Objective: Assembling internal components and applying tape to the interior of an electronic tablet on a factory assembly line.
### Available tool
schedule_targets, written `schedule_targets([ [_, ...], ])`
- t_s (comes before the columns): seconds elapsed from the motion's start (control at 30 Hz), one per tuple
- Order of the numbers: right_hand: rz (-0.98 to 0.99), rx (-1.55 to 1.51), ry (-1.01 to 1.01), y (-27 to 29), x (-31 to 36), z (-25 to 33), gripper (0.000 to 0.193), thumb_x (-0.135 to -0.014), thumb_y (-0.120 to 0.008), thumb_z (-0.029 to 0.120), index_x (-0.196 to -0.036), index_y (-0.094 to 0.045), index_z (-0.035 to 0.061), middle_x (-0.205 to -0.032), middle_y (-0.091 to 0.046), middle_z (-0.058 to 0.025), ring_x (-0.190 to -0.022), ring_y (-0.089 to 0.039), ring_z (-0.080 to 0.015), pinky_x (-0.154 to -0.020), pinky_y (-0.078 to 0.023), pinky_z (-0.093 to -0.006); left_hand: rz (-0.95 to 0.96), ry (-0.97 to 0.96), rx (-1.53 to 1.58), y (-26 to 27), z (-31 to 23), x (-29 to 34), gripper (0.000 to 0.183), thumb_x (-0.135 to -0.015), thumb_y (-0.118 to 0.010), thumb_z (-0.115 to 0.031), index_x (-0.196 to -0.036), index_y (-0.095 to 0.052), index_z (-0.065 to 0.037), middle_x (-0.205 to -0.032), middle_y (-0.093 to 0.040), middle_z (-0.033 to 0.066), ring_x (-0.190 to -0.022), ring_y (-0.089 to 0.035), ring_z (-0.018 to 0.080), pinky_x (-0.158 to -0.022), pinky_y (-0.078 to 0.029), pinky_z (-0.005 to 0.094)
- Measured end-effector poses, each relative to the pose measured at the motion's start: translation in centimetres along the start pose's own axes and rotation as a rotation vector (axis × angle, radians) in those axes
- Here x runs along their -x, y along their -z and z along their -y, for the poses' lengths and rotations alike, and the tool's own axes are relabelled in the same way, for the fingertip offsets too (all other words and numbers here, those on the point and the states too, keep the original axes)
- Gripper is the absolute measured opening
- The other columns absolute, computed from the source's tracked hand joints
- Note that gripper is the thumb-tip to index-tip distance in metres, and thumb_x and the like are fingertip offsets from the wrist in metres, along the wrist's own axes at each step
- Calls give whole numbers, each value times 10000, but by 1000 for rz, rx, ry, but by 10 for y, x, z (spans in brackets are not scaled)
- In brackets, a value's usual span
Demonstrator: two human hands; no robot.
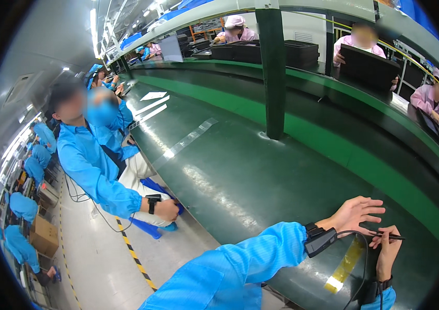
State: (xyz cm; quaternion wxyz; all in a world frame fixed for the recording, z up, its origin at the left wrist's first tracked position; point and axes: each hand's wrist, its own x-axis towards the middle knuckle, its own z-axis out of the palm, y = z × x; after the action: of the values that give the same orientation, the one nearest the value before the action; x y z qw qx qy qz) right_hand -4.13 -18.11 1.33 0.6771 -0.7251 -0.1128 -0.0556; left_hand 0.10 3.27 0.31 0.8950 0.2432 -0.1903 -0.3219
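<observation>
Blue sleeve, splayed left hand, right hand pinched around a thin black rod

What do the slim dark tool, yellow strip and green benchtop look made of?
Slim dark tool in the right hand: plastic or coated metal, finish too small to tell.
Yellow strip: probably thin plastic tape, glossy, since it lies flat with bright glare at one end.
Green benchtop: perhaps rubber or vinyl sheeting, smooth and semi-gloss, judging by blurred light reflections.
</observation>
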Motion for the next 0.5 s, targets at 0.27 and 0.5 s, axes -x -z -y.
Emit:
schedule_targets([
  [0.27,7,-2,43,-3,0,4,469,-891,-679,449,-918,-567,-6,-689,-635,-80,-566,-626,-147,-500,-431,-216,-43,18,-36,-2,-3,0,621,-981,-376,-468,-1483,-372,-102,-1495,-416,94,-1268,-475,234,-1040,-424,508],
  [0.5,43,-78,50,1,-1,0,445,-946,-601,444,-923,-563,1,-657,-609,-64,-527,-600,-129,-481,-421,-206,-43,48,-46,-4,-3,1,631,-982,-374,-478,-1483,-365,-94,-1502,-401,115,-1286,-473,273,-1048,-418,522],
])
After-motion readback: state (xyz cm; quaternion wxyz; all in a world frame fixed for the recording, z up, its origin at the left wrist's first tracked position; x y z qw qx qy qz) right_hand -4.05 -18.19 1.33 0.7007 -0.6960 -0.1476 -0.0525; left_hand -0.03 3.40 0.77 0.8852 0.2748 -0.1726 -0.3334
